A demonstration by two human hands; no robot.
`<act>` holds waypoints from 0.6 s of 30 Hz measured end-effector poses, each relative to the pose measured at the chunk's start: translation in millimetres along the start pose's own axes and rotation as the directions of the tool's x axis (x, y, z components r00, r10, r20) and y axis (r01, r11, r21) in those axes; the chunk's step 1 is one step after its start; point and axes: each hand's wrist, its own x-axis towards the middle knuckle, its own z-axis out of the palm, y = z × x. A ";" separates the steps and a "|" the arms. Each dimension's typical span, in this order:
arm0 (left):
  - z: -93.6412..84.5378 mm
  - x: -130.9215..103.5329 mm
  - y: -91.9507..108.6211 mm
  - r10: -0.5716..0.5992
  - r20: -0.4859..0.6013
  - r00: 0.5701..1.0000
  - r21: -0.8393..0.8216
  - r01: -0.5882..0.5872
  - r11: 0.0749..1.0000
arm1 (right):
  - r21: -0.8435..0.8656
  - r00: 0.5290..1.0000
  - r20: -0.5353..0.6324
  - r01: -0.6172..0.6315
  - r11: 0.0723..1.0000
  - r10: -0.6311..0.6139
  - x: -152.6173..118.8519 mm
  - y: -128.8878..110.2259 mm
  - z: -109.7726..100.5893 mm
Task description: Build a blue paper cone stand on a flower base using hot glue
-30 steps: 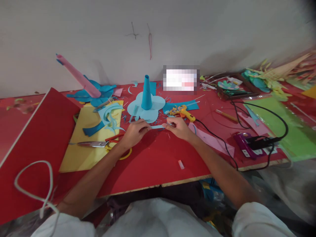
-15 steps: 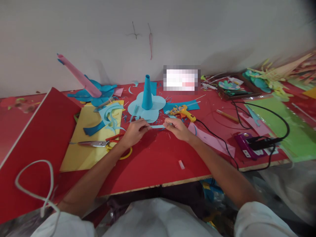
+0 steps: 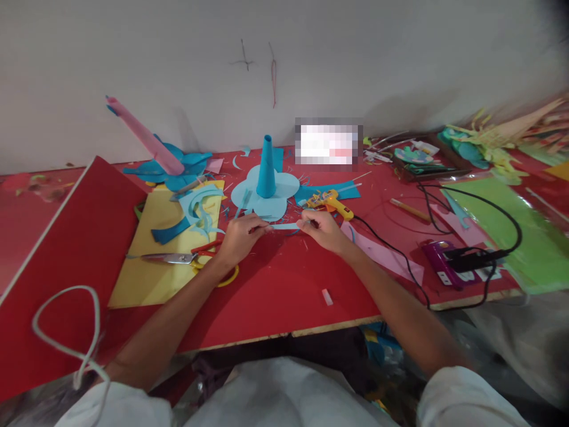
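Observation:
A narrow light-blue paper strip (image 3: 285, 226) stretches between my two hands, low over the red table. My left hand (image 3: 243, 236) is closed on its left end, thumb against fingers. The right end is pinched in my right hand (image 3: 323, 230). Just beyond the strip, a light-blue petal-shaped paper base (image 3: 287, 185) lies flat, with a blue paper cone (image 3: 266, 172) upright on it. Scissors (image 3: 178, 258) with red and yellow handles lie by my left forearm. A yellow glue gun (image 3: 332, 203) rests behind my right hand.
Yellow paper (image 3: 133, 279) and curled blue offcuts (image 3: 200, 204) lie at left, before a pink paper cone (image 3: 146, 136). A purple power socket (image 3: 448, 261) with black cords, pink paper (image 3: 386, 255) and green sheets (image 3: 528, 237) occupy the right. A brown tray (image 3: 453, 154) stands behind.
My hands keep hold of the strip, and my right fingers have shifted slightly on its end. The whole view has moved a little; the table's things stay in place.

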 end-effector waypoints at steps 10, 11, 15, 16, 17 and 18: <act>-0.8 -4.2 -0.2 -0.002 -0.106 0.994 0.339 0.038 0.940 | -0.003 0.984 -0.177 -0.012 1.000 0.011 1.3 -2.0 -16.2; -1.3 -4.0 -0.5 -0.006 -0.112 0.994 0.351 0.045 0.935 | -0.006 0.986 -0.169 -0.009 1.000 0.008 1.1 -3.1 -15.9; -5.0 -1.2 -3.5 -0.032 -0.141 0.990 0.330 0.077 0.941 | -0.018 0.988 -0.155 -0.010 1.000 0.007 0.4 -6.6 -15.1; -5.9 -0.5 -4.3 -0.039 -0.146 0.989 0.317 0.084 0.945 | -0.023 0.988 -0.157 -0.012 1.000 0.008 0.3 -7.0 -15.3; -6.7 0.2 -5.0 -0.046 -0.149 0.988 0.305 0.091 0.948 | -0.028 0.987 -0.159 -0.013 1.000 0.009 0.3 -7.1 -15.6; -7.4 0.7 -5.7 -0.052 -0.151 0.987 0.298 0.096 0.950 | -0.031 0.987 -0.159 -0.014 0.999 0.009 0.2 -7.1 -15.9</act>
